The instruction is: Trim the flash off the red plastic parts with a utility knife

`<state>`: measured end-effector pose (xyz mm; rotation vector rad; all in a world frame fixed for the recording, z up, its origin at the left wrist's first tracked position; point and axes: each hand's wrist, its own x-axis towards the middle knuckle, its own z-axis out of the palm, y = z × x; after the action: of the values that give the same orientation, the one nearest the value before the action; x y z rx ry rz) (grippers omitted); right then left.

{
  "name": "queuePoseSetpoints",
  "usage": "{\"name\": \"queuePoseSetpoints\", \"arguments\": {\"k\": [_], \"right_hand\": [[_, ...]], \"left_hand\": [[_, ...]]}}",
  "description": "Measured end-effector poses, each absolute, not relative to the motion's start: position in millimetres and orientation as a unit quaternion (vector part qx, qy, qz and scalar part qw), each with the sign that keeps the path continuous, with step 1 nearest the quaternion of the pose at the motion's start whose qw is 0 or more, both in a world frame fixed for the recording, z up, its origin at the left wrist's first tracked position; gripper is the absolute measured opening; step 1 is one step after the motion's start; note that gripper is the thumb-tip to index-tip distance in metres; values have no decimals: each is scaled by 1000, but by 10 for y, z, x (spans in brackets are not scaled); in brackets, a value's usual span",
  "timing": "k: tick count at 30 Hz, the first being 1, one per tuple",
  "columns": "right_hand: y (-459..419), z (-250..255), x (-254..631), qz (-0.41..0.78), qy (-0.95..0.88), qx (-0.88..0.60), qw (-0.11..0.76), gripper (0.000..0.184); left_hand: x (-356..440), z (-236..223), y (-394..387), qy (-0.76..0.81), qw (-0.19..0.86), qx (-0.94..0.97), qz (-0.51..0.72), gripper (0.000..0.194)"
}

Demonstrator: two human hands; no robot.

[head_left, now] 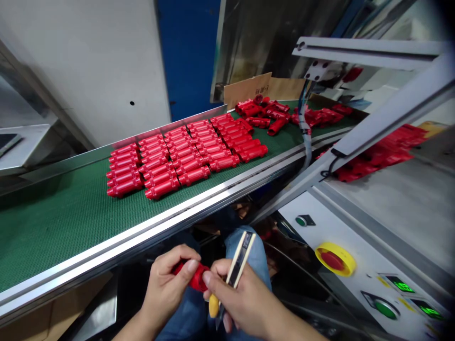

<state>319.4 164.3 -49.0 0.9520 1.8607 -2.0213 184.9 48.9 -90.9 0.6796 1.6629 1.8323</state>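
Observation:
My left hand (168, 282) is closed round a red plastic tubular part (198, 279), held above my lap with its open end toward the right. My right hand (238, 293) grips a utility knife (240, 260), its handle slanting up and its blade pointing down below the fingers. The right thumb is at the rim of the red part. Something yellow, perhaps a finger cot (213, 306), covers a fingertip beside the blade. Where the blade sits relative to the part, I see it below and apart. Rows of similar red parts (192, 175) lie beyond on the green conveyor belt (71, 208).
Loose red parts (277, 113) are heaped at the belt's far end by a cardboard sheet (249, 90). A metal rail (142, 237) edges the belt. On the right stand an aluminium frame (387, 113) and a control panel with a red emergency stop button (334, 259). More red parts (380, 154) lie behind the frame.

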Motion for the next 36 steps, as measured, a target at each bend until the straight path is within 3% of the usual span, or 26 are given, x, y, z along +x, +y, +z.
{"name": "queuePoseSetpoints", "arguments": {"k": [1, 3, 5, 7, 10, 13, 15, 18, 24, 33, 36], "right_hand": [[1621, -496, 3200, -659, 677, 315, 83, 54], [1601, -534, 3223, -552, 791, 261, -33, 44], [1609, -594, 3257, -411, 880, 172, -164, 37], [1646, -649, 3299, -307, 917, 100, -232, 30], [1749, -669, 3371, -280, 930, 72, -228, 24], [1859, -594, 3453, -324, 908, 97, -247, 11], [1890, -516, 3502, -361, 890, 76, -267, 28], [1858, -425, 3531, -417, 863, 22, -284, 43], [1767, -430, 3454, -451, 831, 1, -326, 37], [1782, -467, 3445, -461, 826, -7, -325, 44], [1770, -469, 3450, -469, 831, 20, -299, 36]], "left_hand": [[1860, -908, 495, 616, 261, 247, 701, 24], [1888, -933, 502, 575, 294, 184, 741, 38], [1921, -955, 501, 510, 399, 95, 756, 45], [1947, -933, 495, 442, 489, 36, 751, 42], [1941, -823, 480, 375, 528, 13, 762, 31], [1897, -735, 459, 379, 508, 18, 773, 43], [1880, -731, 447, 399, 494, 21, 772, 48], [1892, -767, 444, 411, 482, 25, 773, 41], [1951, -752, 480, 416, 468, 5, 780, 38], [1942, -739, 472, 425, 466, -1, 776, 41], [1940, -768, 465, 418, 469, 10, 778, 41]]}}
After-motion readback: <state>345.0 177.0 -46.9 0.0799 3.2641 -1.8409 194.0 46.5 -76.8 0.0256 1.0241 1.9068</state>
